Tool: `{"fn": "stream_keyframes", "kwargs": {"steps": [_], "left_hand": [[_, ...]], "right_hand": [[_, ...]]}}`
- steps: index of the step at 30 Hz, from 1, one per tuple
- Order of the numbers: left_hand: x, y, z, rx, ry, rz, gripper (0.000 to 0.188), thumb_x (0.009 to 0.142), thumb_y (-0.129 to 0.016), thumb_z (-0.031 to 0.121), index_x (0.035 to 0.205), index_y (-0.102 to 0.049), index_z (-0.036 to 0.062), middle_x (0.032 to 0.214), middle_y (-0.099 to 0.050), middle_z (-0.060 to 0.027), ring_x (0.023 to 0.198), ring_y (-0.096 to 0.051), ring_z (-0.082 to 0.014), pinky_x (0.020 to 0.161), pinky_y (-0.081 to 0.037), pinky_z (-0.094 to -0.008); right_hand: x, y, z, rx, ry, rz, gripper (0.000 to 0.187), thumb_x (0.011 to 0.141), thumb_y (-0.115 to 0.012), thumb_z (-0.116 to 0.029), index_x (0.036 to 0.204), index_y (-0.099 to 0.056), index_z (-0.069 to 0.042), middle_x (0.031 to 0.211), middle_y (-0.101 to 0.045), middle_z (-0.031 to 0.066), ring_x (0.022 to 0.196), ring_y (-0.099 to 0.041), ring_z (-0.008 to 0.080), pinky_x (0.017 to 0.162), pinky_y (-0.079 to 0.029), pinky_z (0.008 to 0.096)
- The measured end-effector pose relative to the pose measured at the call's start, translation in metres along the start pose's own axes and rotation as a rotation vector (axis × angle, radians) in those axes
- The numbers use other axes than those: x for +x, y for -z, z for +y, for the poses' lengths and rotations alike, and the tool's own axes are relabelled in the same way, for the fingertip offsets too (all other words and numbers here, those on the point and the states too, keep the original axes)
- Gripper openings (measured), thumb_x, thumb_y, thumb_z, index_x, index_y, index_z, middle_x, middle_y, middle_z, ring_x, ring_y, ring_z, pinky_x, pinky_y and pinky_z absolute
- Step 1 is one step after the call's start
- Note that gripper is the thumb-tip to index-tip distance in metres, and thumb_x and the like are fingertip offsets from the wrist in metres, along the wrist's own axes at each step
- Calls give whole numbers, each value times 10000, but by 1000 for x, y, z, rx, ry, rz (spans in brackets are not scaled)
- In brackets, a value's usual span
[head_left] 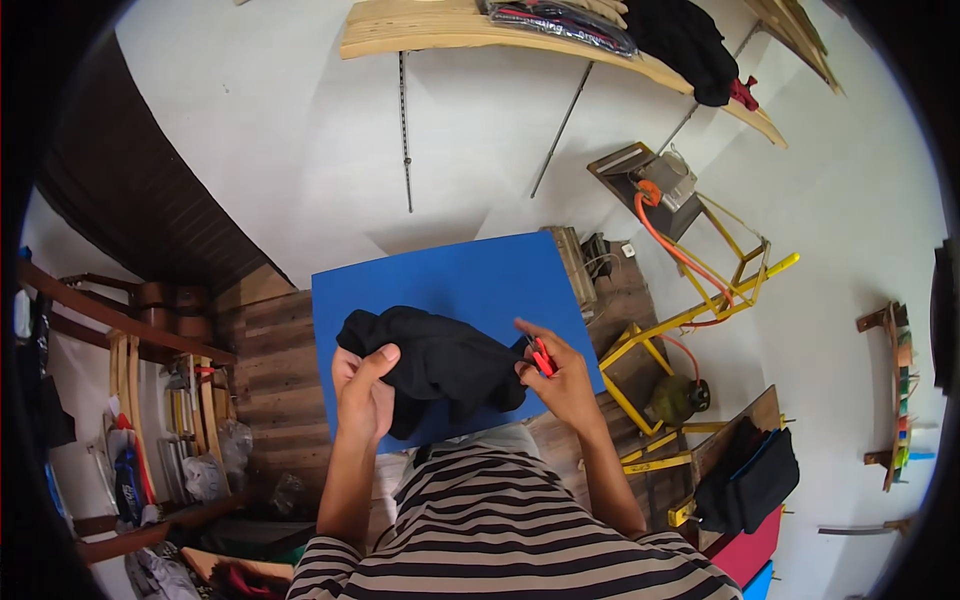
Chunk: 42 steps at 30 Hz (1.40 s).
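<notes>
A black cloth garment hangs bunched between my hands over the blue tabletop. My left hand grips its left end, thumb on top and fingers behind the fabric. At the garment's right end, my right hand holds a small red-handled cutting tool, which looks like thread snips. Its dark tips point up and left, close to the cloth. The right thumb seems to pinch the fabric's edge as well, and the index finger is raised.
A wooden shelf with packaged and black cloth spans the wall ahead. To the right stands a yellow metal frame with an orange hose and a gas cylinder. Black garments lie at lower right. Crowded shelving is at left.
</notes>
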<state>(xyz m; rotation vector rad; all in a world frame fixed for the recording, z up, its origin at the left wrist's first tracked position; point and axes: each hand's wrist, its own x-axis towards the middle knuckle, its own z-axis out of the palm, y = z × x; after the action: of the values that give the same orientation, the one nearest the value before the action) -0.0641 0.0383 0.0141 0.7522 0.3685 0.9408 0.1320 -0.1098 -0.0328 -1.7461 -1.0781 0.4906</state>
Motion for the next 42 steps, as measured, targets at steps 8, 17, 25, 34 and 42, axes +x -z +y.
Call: {"fn": "stream_keyframes", "kwargs": {"steps": [8, 17, 25, 34, 42], "left_hand": [[13, 24, 22, -14, -66, 44, 157, 812, -586, 14, 963, -544, -3, 923, -614, -72, 893, -598, -168, 867, -474, -306], [12, 37, 55, 18, -93, 130, 167, 811, -630, 58, 951, -551, 12, 944, -621, -94, 908, -605, -191, 862, -474, -321], [-17, 84, 60, 377, 97, 82, 255, 809, -694, 92, 1015, -626, -42, 962, -668, -98, 879, -633, -166, 800, -494, -290], [16, 106, 57, 1599, -278, 90, 269, 788, -719, 195, 945, -598, 13, 954, -585, -128, 912, -569, -303, 793, -451, -377], [23, -17, 7, 966, -361, -590, 369, 794, -732, 139, 1085, -547, 9, 1058, -603, -125, 979, -570, -206, 851, -443, -324]], "right_hand": [[8, 6, -4, -203, -39, -337, 327, 734, -768, -167, 906, -549, 5, 731, -543, 150, 622, -516, 249, 614, -428, 348], [27, 51, -19, -15, -201, -101, 249, 774, -761, -141, 849, -558, -17, 689, -500, -32, 607, -464, 43, 533, -396, 222], [42, 83, -58, 536, 168, 278, 304, 701, -804, -174, 862, -581, -42, 720, -524, -42, 582, -450, 41, 487, -317, 185], [50, 65, -101, 522, 148, 107, 257, 705, -779, -164, 790, -576, -31, 736, -516, -11, 685, -467, 89, 607, -358, 253], [49, 19, -122, 333, 13, -301, 235, 752, -775, -115, 909, -628, -21, 755, -567, -49, 696, -501, 34, 642, -406, 194]]}}
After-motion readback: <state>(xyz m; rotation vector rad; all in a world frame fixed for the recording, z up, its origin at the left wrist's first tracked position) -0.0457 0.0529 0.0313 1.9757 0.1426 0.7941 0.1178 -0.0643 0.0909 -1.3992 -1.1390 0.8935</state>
